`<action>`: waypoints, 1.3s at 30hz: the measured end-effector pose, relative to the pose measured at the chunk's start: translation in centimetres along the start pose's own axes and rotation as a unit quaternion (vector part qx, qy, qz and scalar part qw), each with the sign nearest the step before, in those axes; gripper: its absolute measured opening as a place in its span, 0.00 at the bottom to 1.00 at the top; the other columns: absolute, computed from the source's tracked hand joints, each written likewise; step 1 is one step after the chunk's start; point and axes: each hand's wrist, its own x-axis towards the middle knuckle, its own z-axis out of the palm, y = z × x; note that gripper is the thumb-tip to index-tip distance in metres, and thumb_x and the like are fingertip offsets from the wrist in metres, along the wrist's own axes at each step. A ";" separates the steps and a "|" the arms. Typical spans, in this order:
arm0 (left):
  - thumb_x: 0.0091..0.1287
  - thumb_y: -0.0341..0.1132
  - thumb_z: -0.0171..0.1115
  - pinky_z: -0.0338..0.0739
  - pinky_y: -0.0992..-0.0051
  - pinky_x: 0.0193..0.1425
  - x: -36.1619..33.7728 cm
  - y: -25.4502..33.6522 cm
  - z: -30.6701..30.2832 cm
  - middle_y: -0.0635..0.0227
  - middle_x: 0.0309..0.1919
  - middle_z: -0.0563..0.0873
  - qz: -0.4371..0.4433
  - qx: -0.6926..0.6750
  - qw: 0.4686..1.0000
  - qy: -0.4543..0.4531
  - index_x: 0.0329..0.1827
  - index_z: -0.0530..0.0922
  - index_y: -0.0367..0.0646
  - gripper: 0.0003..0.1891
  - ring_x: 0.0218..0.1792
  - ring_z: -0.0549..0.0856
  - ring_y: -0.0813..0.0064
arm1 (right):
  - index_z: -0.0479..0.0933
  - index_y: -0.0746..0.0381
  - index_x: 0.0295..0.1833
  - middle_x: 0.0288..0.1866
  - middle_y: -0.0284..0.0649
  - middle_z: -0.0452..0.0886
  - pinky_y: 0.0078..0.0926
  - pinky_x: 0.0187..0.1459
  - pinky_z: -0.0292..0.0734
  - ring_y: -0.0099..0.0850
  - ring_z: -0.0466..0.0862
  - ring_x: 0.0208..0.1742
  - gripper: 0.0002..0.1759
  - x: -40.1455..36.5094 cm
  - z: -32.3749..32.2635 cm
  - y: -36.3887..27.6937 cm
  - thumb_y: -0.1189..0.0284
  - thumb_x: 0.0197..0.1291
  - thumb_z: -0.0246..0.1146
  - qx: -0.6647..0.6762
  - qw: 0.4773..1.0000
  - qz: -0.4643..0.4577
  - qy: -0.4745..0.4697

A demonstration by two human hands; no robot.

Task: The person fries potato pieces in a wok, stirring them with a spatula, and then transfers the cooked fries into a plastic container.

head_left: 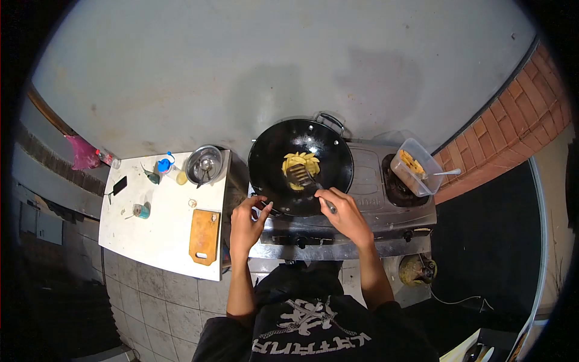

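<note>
A black wok (271, 145) stands on the left side of the gas stove, with yellow food pieces (306, 158) in its middle. The slotted head of a dark spatula (300, 175) rests on the food. My right hand (341, 212) is closed around the spatula's handle, over the wok's near right rim. At the near left rim, my left hand (248, 221) has its fingers curled on the wok's near handle.
The stove (368, 226) carries a plastic container (416, 168) of orange food at right. On the white table (163, 235) at left are a cutting board (205, 237), a metal bowl (204, 165), a phone (120, 185) and small jars. A gas cylinder (417, 269) stands below right.
</note>
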 end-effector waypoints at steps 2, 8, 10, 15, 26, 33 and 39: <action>0.65 0.38 0.73 0.75 0.68 0.33 -0.1 0.1 -0.1 0.59 0.31 0.88 -0.002 0.005 1.000 0.002 0.46 0.86 0.37 0.14 0.24 0.82 0.67 | 0.78 0.68 0.52 0.40 0.55 0.80 0.45 0.39 0.77 0.55 0.83 0.38 0.11 0.3 -0.4 -0.5 0.78 0.66 0.63 0.001 0.999 0.033 -0.002; 0.65 0.38 0.72 0.76 0.68 0.33 -0.1 0.1 -0.1 0.59 0.31 0.88 0.004 0.014 1.000 0.004 0.46 0.86 0.37 0.13 0.24 0.82 0.67 | 0.79 0.68 0.52 0.40 0.54 0.81 0.43 0.39 0.77 0.53 0.84 0.37 0.10 0.3 -0.4 -0.2 0.78 0.66 0.63 0.004 1.000 0.016 -0.007; 0.65 0.38 0.72 0.76 0.68 0.33 -0.1 -0.1 -0.1 0.59 0.31 0.88 0.001 0.015 1.000 0.007 0.45 0.86 0.37 0.13 0.24 0.81 0.67 | 0.79 0.68 0.52 0.40 0.53 0.82 0.43 0.40 0.78 0.52 0.84 0.38 0.11 0.3 -0.5 0.2 0.77 0.67 0.63 0.007 1.000 0.025 0.011; 0.65 0.38 0.72 0.75 0.69 0.33 0.0 0.4 -0.2 0.59 0.31 0.88 -0.018 0.008 1.000 -0.005 0.45 0.86 0.37 0.13 0.24 0.81 0.68 | 0.79 0.67 0.54 0.40 0.51 0.81 0.40 0.39 0.78 0.50 0.84 0.37 0.12 0.1 -0.4 -0.3 0.80 0.65 0.64 -0.021 1.000 0.020 -0.007; 0.66 0.38 0.72 0.76 0.68 0.33 0.1 0.6 -0.1 0.59 0.30 0.88 -0.020 0.012 1.000 -0.002 0.46 0.86 0.37 0.14 0.23 0.81 0.67 | 0.79 0.68 0.52 0.37 0.48 0.79 0.33 0.38 0.76 0.43 0.81 0.34 0.10 0.4 -1.1 -0.2 0.81 0.66 0.62 0.002 0.999 0.005 0.034; 0.66 0.40 0.72 0.77 0.68 0.34 0.2 0.2 -0.4 0.59 0.31 0.88 -0.018 0.021 1.000 -0.009 0.48 0.86 0.38 0.15 0.25 0.83 0.66 | 0.80 0.66 0.52 0.41 0.47 0.83 0.37 0.40 0.79 0.45 0.85 0.38 0.10 0.1 -1.1 -0.4 0.79 0.66 0.64 0.018 0.999 0.015 0.040; 0.66 0.40 0.72 0.77 0.68 0.34 0.3 0.4 -0.4 0.58 0.31 0.89 -0.027 0.023 0.999 -0.018 0.48 0.86 0.38 0.15 0.25 0.84 0.67 | 0.80 0.68 0.51 0.41 0.48 0.83 0.34 0.44 0.78 0.44 0.84 0.39 0.09 -0.2 -1.5 -0.2 0.80 0.67 0.62 0.023 0.998 0.028 0.048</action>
